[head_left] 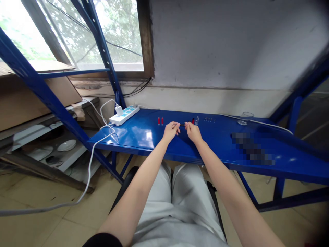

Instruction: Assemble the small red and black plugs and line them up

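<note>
Both my hands rest over the blue metal shelf [144,133] and together hold a thin dark rod [182,125] between them. My left hand [171,130] pinches its left end and my right hand [192,130] pinches its right end. Two small red caps [160,120] stand just left of my left hand. Behind my right hand are a red piece [193,120] and a small clear piece [197,120]. A row of several tiny dark parts [209,120] lies to the right of them.
A white power strip [124,114] with a plugged charger and white cable lies at the shelf's left end. A clear glass dish [246,117] stands far right. Blue rack posts [46,92] rise at left, with plates [66,145] on a lower shelf.
</note>
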Tool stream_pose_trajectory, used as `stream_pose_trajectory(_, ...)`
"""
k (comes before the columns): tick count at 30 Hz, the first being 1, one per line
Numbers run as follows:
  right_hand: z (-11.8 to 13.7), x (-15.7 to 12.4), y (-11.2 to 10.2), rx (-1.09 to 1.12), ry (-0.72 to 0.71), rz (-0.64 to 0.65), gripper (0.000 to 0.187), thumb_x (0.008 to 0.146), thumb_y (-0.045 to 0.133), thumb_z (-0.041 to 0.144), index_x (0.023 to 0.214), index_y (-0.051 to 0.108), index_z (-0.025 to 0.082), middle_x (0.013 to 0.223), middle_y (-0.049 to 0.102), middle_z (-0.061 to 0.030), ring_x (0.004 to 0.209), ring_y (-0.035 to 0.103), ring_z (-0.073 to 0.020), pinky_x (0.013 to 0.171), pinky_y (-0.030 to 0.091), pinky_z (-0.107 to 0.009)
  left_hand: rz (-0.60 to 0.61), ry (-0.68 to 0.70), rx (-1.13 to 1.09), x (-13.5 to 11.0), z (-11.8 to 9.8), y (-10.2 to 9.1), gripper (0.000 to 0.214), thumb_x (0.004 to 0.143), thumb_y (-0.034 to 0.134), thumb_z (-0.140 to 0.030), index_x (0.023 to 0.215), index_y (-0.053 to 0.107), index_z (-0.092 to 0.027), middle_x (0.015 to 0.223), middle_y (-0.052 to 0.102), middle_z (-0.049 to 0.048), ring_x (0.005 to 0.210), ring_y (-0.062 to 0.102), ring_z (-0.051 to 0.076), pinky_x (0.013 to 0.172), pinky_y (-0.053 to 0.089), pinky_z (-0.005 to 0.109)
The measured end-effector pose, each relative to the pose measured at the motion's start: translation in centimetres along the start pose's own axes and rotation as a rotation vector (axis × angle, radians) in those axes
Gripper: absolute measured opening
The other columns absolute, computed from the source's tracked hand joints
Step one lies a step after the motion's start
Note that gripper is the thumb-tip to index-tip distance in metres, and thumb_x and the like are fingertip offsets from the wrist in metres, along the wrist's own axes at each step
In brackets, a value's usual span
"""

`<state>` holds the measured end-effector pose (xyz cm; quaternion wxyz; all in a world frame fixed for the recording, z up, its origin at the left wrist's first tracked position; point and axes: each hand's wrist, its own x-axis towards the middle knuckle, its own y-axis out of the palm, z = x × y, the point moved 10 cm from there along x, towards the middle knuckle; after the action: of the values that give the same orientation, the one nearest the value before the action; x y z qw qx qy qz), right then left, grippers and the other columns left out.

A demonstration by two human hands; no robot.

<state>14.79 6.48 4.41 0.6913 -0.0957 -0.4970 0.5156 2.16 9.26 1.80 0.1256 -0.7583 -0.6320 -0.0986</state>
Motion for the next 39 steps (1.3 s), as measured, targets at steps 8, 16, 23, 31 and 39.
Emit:
stream_pose_trajectory(8, 0.4, 0.1, 0.0, -0.015, -0.022, -0.006, 0.054, 0.091, 0.015, 0.055, 0.066, 0.049, 0.021, 0.060, 0.057, -0.0051, 0.054, 0.052, -0.0163, 0.058, 0.034, -0.027, -0.029, 0.022, 0.143, -0.7, -0.9, 0.0, 0.029, 0.086, 0.042, -0.043, 0.073, 0.049, -0.018, 0.046, 0.049, -0.0063, 0.036, 0.045, 0.006, 0.043, 0.036, 0.018)
stream_pose_trajectory(16, 1.1, 0.0, 0.0, 0.007, -0.043, -0.010, 0.053, 0.091, 0.017, 0.054, 0.067, 0.050, 0.021, 0.063, 0.059, -0.0060, 0.056, 0.054, -0.0168, 0.058, 0.035, -0.027, -0.093, 0.000, 0.158, -1.0, -0.9, -0.6, 0.043, 0.086, 0.035, -0.053, 0.061, 0.041, -0.018, 0.042, 0.045, -0.0050, 0.035, 0.043, 0.007, 0.044, 0.036, 0.020)
stream_pose_trajectory(23, 0.7, -0.1, 0.0, 0.073, -0.028, -0.005, 0.049, 0.091, 0.022, 0.053, 0.069, 0.052, 0.021, 0.064, 0.059, -0.0047, 0.059, 0.055, -0.0164, 0.060, 0.037, -0.026, -0.124, -0.057, 0.038, -0.7, -0.1, -1.2, 0.045, 0.082, 0.041, -0.057, 0.058, 0.042, -0.018, 0.038, 0.044, -0.0047, 0.032, 0.041, 0.007, 0.040, 0.032, 0.019)
stream_pose_trajectory(31, -0.1, -0.1, 0.4, 0.109, 0.032, 0.055, 0.033, 0.090, 0.032, 0.046, 0.085, 0.054, 0.021, 0.071, 0.061, -0.0038, 0.061, 0.054, -0.0157, 0.059, 0.037, -0.025, -0.222, -0.088, -0.081, -0.2, 0.8, -2.6, 0.039, 0.079, 0.049, -0.054, 0.067, 0.048, -0.017, 0.047, 0.049, -0.0048, 0.034, 0.041, 0.005, 0.038, 0.031, 0.018)
stream_pose_trajectory(39, 0.2, -0.2, 1.5, 0.104, -0.013, 0.144, 0.020, 0.085, 0.044, 0.039, 0.091, 0.051, 0.021, 0.083, 0.059, -0.0026, 0.061, 0.051, -0.0130, 0.056, 0.036, -0.024, -0.226, -0.003, -0.011, -0.4, -0.2, -2.8, 0.038, 0.078, 0.052, -0.052, 0.065, 0.047, -0.017, 0.049, 0.049, -0.0049, 0.036, 0.041, 0.004, 0.040, 0.031, 0.018)
